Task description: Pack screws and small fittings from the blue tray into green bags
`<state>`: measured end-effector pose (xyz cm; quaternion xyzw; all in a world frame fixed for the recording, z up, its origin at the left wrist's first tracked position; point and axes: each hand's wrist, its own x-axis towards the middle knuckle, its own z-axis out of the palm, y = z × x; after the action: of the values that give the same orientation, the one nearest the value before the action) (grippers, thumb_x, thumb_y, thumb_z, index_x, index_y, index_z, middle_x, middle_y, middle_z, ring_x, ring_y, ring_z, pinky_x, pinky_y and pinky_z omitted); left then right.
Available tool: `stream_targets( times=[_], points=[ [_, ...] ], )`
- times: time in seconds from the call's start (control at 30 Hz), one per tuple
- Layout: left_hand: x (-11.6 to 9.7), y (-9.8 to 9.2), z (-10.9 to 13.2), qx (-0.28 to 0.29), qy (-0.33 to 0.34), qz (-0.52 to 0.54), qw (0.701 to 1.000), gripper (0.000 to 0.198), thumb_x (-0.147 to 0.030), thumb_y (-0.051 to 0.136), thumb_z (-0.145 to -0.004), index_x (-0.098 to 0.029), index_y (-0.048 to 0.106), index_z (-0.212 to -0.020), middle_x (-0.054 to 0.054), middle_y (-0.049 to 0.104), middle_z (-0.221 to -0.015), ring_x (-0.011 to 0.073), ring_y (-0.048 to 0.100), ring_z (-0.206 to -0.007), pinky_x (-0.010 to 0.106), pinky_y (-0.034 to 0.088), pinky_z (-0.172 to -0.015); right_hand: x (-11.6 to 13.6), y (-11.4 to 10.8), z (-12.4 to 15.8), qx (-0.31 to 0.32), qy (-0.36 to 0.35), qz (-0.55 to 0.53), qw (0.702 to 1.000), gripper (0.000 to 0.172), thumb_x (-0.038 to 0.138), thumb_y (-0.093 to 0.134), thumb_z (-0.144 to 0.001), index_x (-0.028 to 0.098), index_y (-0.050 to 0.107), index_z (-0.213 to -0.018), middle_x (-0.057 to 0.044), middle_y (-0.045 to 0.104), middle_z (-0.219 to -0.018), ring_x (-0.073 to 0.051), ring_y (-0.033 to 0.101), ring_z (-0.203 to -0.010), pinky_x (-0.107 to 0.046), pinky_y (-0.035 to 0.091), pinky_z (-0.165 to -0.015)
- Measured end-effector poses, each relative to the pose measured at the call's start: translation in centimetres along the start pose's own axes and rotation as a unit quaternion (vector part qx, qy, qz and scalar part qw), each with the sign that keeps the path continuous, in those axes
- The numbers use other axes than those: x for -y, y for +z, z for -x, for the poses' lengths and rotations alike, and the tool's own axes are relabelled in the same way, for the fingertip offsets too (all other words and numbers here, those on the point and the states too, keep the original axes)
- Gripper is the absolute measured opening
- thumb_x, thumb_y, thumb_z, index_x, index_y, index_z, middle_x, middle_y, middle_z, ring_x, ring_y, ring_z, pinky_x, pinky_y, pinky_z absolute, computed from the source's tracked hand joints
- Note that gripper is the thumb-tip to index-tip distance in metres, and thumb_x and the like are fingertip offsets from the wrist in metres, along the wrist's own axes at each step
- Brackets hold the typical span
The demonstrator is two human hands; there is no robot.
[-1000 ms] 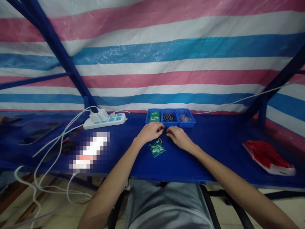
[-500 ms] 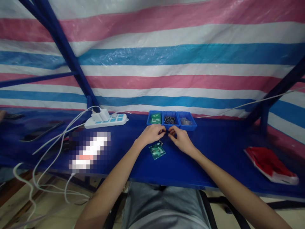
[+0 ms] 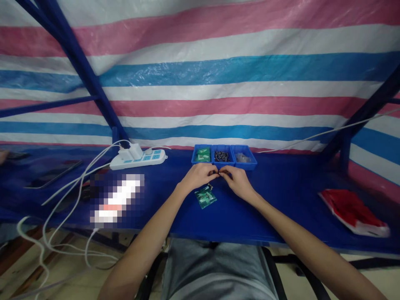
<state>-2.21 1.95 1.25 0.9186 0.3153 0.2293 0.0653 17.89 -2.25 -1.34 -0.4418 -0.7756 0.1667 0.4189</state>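
My left hand (image 3: 201, 175) and my right hand (image 3: 236, 178) meet fingertip to fingertip over the blue table, both closed in a pinch. Between the fingertips shows a small dark piece (image 3: 218, 172), too small to name. Just below my left hand lies a green packet (image 3: 205, 197) with pale pieces showing on it. A tiny dark and silver part (image 3: 210, 186) rests at its upper edge. Behind my hands stand three joined blue bins: one with green packets (image 3: 203, 154), one with small black and silver parts (image 3: 221, 156), one with clear plastic pieces (image 3: 243, 158).
A white power strip (image 3: 139, 159) with plugs and trailing white cables sits at the left back. A blurred-out bright object (image 3: 120, 198) lies in front of it. At the right is a red and white packet (image 3: 354, 211). Another person's hand (image 3: 3, 156) shows at the far left.
My right hand has moved left, and its fingertips now meet those of my left hand at the small dark piece. The green packet has stayed on the table.
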Motion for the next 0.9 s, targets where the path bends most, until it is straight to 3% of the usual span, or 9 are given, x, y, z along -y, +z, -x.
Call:
stream_targets(
  times=[0.17,0.53,0.9],
  points=[
    [0.1,0.0,-0.1,0.001,-0.004,0.003,1.0,0.016,-0.035,0.062,-0.094,-0.021,0.067,-0.096,0.001,0.066,-0.081,0.0156,0.062,-0.075,0.024,0.04,-0.064,-0.3,0.1,0.0,0.017,0.018,-0.008,1.0,0.023,0.014,0.054,-0.09,0.023,0.073,-0.1,-0.005,0.075,-0.096,-0.023,0.07,-0.087,-0.033,0.05,-0.08],
    [0.0,0.1,0.0,-0.02,0.03,0.034,0.999,0.018,-0.03,0.053,-0.099,-0.021,0.068,-0.102,0.004,0.067,-0.101,0.0174,0.063,-0.092,0.027,0.046,-0.077,-0.9,0.3,-0.2,0.038,0.08,-0.046,0.995,0.015,0.022,0.056,-0.091,0.02,0.07,-0.088,-0.003,0.073,-0.076,-0.019,0.069,-0.07,-0.029,0.049,-0.069],
    [-0.4,0.3,-0.1,-0.028,0.008,0.061,0.998,0.017,-0.028,0.057,-0.095,-0.02,0.068,-0.106,0.004,0.066,-0.094,0.0163,0.062,-0.083,0.027,0.047,-0.073,-1.6,0.5,-0.3,0.021,0.15,-0.137,0.979,0.02,0.034,0.057,-0.089,0.019,0.067,-0.081,-0.003,0.071,-0.072,-0.018,0.067,-0.065,-0.028,0.049,-0.065]
  ],
)
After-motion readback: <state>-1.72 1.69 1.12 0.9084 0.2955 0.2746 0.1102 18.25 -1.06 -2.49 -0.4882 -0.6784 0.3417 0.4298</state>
